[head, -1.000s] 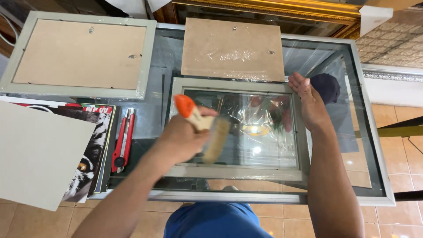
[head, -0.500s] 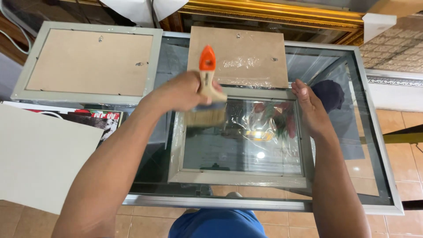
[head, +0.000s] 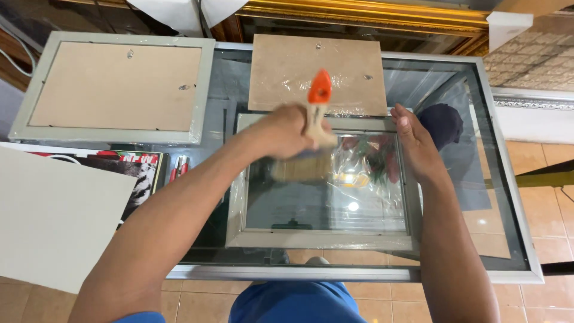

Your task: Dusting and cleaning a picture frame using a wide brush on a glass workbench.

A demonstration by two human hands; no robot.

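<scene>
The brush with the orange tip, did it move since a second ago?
Yes. The brush in the left hand went from the frame's lower left up to its top edge, near the brown backing board.

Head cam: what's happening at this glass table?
A person's left hand holds a wide paintbrush with an orange-tipped handle, bristles over the glass of a grey picture frame lying flat on the glass-topped table. The right hand rests flat on the frame's right edge. A brown backing board lies just beyond it, a second frame lies back-up at far left, and a stack of prints sits nearer left.
</scene>
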